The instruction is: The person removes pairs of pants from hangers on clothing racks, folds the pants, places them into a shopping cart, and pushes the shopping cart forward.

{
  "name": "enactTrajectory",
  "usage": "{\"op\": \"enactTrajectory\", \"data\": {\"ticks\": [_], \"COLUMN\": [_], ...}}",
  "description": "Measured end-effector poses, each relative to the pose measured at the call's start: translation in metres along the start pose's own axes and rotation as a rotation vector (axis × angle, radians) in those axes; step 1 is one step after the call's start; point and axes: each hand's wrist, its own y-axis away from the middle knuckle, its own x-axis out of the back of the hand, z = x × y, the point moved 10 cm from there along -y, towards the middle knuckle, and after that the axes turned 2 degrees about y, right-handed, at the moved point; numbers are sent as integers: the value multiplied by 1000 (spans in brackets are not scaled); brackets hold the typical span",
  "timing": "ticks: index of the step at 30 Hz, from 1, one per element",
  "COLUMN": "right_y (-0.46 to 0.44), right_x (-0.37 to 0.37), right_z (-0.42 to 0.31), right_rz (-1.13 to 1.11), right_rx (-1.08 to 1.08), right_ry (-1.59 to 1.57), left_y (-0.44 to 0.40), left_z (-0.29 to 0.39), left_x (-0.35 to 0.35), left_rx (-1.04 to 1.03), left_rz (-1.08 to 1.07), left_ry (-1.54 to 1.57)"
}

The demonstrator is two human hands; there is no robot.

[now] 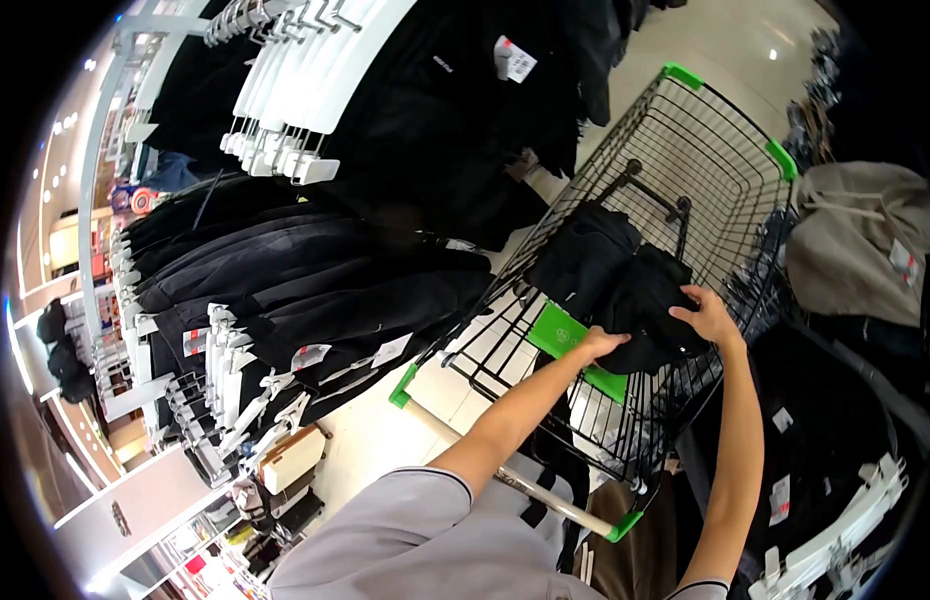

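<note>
Grey shirt (385, 535) nearest, a left hand (602, 345) and right hand (707, 315), loosely curled, grip unclear, touch the black garment (640, 325) in the cart (782, 160) at three o'clock, likely soft, light, best held by opposite edges.

Garments (635, 325) in cart (684, 76); hung clothes (335, 270) L of it; other clothes (855, 230) R.

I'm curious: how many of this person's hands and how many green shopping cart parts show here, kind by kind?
Bare hands (left hand, right hand): 2
Green corner caps: 2
Green handle ends: 2
Green panel: 1
Total: 7
The black clothing in the shopping cart overlaps too much to count reliably.
</note>
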Motion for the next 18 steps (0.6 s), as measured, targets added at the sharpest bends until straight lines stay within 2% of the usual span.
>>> {"op": "enactTrajectory", "data": {"ticks": [3,5,6,9,10,11,12,13,15,16,17,18], "right_y": [-39,-35,-33,-13,-1,15,31,55,97,121,149,174], "right_x": [-28,-37,-44,-65,-74,-84,-99,-109,-133,-149,-151,-162], "right_z": [58,45,38,5,-3,-11,-8,-18,-56,-62,-85,-100], "right_rz": [151,261,257,251,204,152,132,92,-114,-126,-195,-288], "right_rx": [-63,-25,-9,272,309,343,371,352,329,413,293,242], "right_ry": [200,520,559,252,179,109,78,134,218,61,-101,-183], "left_y": [-14,-16,-18,9,0,7,28,55,133,160,194,228], "left_z": [-16,-17,-12,14,16,21,38,56,90,97,105,107], "left_x": [8,21,26,56,64,74,81,90,119,138,157,178], "left_rx": [90,65,3,-183,-281,-284,-405,-528,-688,-791,-888,-1122], "left_rz": [58,116,67,36,79,100,96,94,163,271,368,518], "left_ry": [82,123,27,-252,-420,-403,-503,-610,-609,-578,-565,-528]}}
